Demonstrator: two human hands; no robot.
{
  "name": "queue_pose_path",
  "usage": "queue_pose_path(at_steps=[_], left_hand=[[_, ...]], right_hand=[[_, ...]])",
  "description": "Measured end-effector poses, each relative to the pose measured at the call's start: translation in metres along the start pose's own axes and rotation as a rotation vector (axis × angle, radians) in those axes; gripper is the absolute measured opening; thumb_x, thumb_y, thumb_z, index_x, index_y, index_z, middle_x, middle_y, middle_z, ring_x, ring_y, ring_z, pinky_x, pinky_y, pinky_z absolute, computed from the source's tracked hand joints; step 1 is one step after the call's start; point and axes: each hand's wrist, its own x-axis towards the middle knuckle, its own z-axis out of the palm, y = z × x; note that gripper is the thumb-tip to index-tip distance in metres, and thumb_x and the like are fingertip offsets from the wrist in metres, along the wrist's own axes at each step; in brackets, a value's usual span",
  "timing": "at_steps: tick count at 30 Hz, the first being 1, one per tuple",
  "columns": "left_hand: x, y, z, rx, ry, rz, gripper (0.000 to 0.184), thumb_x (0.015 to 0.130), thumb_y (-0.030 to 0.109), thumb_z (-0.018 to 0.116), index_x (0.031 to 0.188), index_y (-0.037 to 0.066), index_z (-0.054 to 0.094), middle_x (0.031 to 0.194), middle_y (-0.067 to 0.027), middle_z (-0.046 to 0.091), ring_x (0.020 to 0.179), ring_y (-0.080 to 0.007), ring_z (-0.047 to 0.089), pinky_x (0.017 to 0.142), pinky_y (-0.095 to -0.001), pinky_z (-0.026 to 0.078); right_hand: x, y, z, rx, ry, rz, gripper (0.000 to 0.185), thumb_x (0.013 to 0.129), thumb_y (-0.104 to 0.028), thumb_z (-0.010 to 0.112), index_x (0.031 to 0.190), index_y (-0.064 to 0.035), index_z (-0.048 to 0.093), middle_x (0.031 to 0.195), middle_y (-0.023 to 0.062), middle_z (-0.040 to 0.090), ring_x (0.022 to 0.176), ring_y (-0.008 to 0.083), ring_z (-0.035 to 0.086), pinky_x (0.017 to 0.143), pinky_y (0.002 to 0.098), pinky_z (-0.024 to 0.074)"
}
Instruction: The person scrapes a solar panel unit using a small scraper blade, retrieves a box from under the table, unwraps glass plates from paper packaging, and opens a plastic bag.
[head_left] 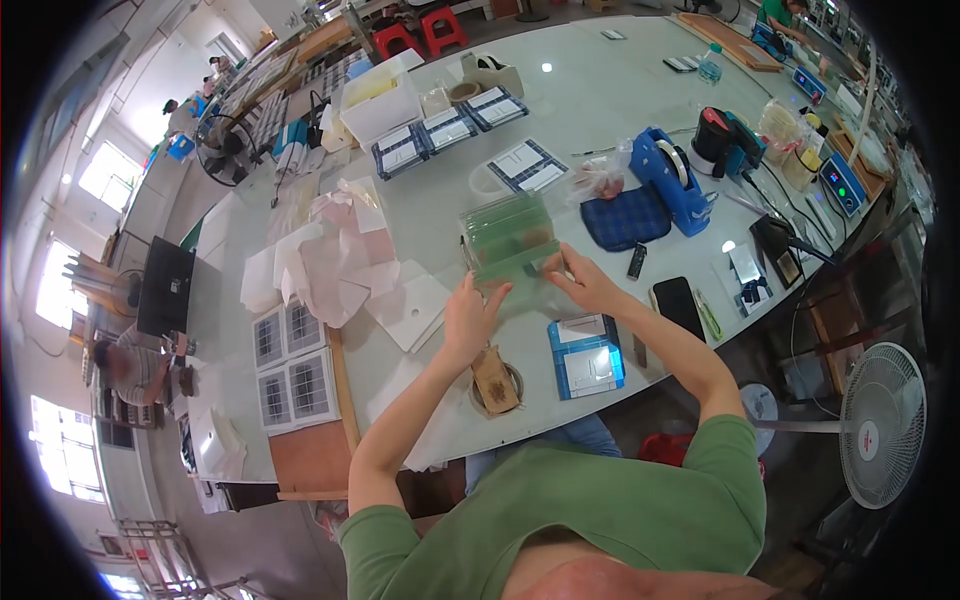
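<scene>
A green translucent sheet (520,264) is held by its near edge between my two hands. My left hand (474,315) pinches its left corner, the thumb pointing right. The fingers of my right hand (580,280) are closed on the right corner. Just beyond lies a stack of green translucent pieces (505,225), partly covered by the sheet. Nearer to me, a blue-and-white panel (586,357) lies flat on the table. Left of it, a brown block (494,380) rests on a round roll.
White and pinkish papers (345,250) and gridded panels (295,365) lie left. A blue tape dispenser (670,180), a dark blue pouch (626,218) and a black phone (678,308) lie right. A fan (882,425) stands right; a seated person (130,368) is far left.
</scene>
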Motion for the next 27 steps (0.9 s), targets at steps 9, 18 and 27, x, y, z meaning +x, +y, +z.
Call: queue_pose_path(at_steps=[9,18,27], left_hand=[[0.001,-0.004,0.005,0.162,0.164,0.102,0.062,0.083,0.044,0.061,0.104,-0.014,0.052,0.093,-0.0269,0.060,0.078,-0.0394,0.061,0.068,-0.0427,0.049],[0.015,0.011,-0.011,0.370,-0.045,-0.097,0.058,0.085,0.052,0.053,0.083,-0.005,0.057,0.071,-0.0206,0.063,0.067,-0.0352,0.064,0.060,-0.0400,0.050],[-0.001,0.001,-0.039,0.304,-0.014,-0.087,0.049,0.081,0.042,0.062,0.104,-0.001,0.056,0.100,-0.0211,0.062,0.095,-0.0335,0.061,0.076,-0.0414,0.049]], right_hand=[[0.001,0.013,-0.002,-0.117,-0.023,-0.021,0.020,0.084,-0.011,0.061,0.096,-0.0012,0.049,0.089,0.0120,0.058,0.080,0.0265,0.057,0.073,0.0331,0.0435],[0.021,-0.044,-0.006,-0.716,0.301,-0.268,0.057,0.074,-0.025,0.069,0.122,-0.0038,0.046,0.118,0.0137,0.052,0.105,0.0330,0.051,0.086,0.0400,0.0432],[0.052,-0.056,0.024,-1.048,-0.102,-0.397,0.085,0.065,-0.038,0.075,0.137,-0.0123,0.038,0.144,0.0146,0.033,0.133,0.0313,0.030,0.107,0.0488,0.0249]])
